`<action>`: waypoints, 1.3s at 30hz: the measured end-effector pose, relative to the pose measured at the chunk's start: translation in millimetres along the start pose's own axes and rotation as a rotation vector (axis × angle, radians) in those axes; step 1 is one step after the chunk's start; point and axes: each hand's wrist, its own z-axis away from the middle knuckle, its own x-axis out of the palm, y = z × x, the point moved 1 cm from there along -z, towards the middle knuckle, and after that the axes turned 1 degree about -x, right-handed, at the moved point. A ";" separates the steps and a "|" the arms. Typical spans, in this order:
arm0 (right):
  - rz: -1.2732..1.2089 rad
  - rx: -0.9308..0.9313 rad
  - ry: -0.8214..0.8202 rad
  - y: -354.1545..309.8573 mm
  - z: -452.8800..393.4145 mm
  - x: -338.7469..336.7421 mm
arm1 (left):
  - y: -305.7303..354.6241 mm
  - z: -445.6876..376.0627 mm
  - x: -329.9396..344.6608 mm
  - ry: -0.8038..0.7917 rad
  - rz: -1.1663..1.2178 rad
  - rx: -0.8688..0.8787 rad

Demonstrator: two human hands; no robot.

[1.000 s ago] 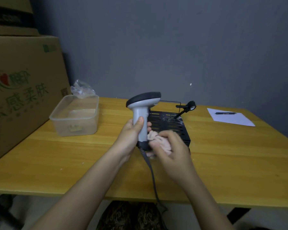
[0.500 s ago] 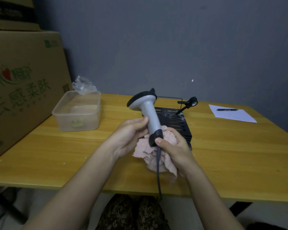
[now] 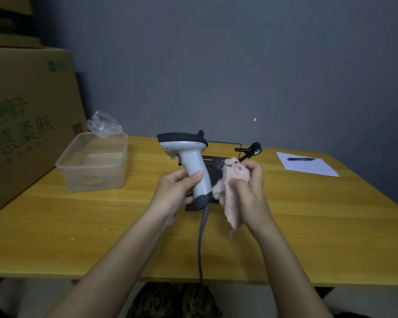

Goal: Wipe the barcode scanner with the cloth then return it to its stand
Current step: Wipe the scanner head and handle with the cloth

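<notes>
Mid-wipe. Left hand (image 3: 177, 191) wrapped round the grip of the grey-and-black pistol-shaped barcode scanner (image 3: 191, 164), thumb laid across the handle and fingers (image 3: 194, 175) curled tight on it. Scanner held upright above the yellow wooden counter (image 3: 308, 214), head at 12 o'clock and pointing toward 9 o'clock, grey coiled cable (image 3: 201, 237) dropping from the base toward 6 o'clock and over the near counter edge. Right hand (image 3: 251, 189) at 3 o'clock of the handle, bunching the pale pink fluffy cloth (image 3: 232, 184) between thumb and closed fingers, loose end hanging down. Cloth just beside the lower handle; actual contact hard to tell. Black perforated metal stand (image 3: 214, 161) flat on the counter directly behind, at 12 o'clock, its thin clip arm (image 3: 251, 151) raised toward 1 o'clock.

To wipe well: probably best to keep the left grip low and firm, draw the cloth up the handle toward the head in long strokes, then turn the scanner so the window and trigger side get covered. Worth keeping the loose cloth end clear of the cable. Return to the stand not yet due, judging by the head apparently unwiped.

Off to 10 o'clock, a clear plastic tub (image 3: 92, 161); at 2 o'clock, a white paper sheet (image 3: 308, 167) with a dark pen (image 3: 300, 159).
</notes>
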 end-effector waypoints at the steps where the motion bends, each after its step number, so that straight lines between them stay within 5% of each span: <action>1: 0.023 -0.023 -0.026 -5.6 -4.9 2.8 | 0.2 1.2 1.3 0.006 0.009 0.010; 9: 0.255 -0.234 -0.174 -15.6 -16.3 30.1 | 4.6 5.9 -4.1 -0.059 0.034 0.060; 15: 0.472 -0.209 -0.357 10.8 9.9 10.0 | 2.8 -8.9 -22.6 0.116 0.113 0.050; 20: 0.440 -0.305 -0.039 8.4 17.0 11.9 | -4.0 -12.5 -9.7 0.088 0.077 0.017; 27: 0.760 -0.522 -0.053 23.8 37.5 37.4 | -14.2 -20.0 -7.0 0.179 -0.074 0.088; 30: 0.974 -0.631 -0.182 27.1 41.2 35.3 | -20.2 -18.6 -5.1 0.215 -0.138 0.103; 34: 0.875 -0.526 -0.375 25.4 39.3 17.7 | -25.6 -20.3 -5.0 0.211 -0.023 0.049; 39: 0.599 -0.379 0.077 23.2 25.6 9.1 | -20.1 -18.6 0.0 0.168 0.013 0.064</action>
